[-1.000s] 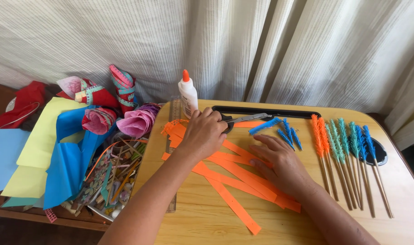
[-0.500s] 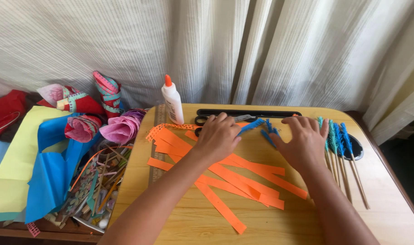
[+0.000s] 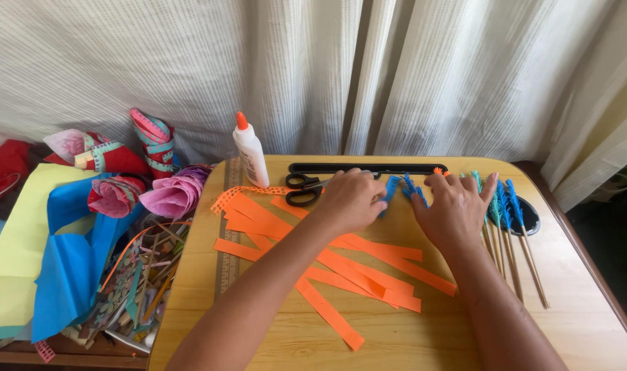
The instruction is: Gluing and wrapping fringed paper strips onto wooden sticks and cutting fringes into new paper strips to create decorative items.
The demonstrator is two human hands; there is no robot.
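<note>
Many orange strips are laid cut and loose across the middle of the table, still plain and unrolled, so most of the work is judged to lie ahead. At the far left, off the table, sheets of yellow and blue paper and a heap of pink and patterned cones are piled, with scraps below. A ruler is laid along the table's left edge. A glue bottle with an orange cap is stood upright at the back, and black-handled scissors are laid just right of it, touched by neither hand.

The left hand is stretched forward with the arm slanting across the strips, palm down and fingers curled. A blue fringed piece is met at its fingertips; whether it is pinched or only pressed cannot be told. More small blue pieces are seen between the two hands.

The right hand is held flat, palm down, fingers spread and released, resting near those pieces with nothing grasped. Just beside it to the right, finished sticks topped with teal and blue fringe are laid in a row, and an orange-topped one shows behind the fingers. These few are judged done; the blue pieces appear to be at an in-between stage.
</note>
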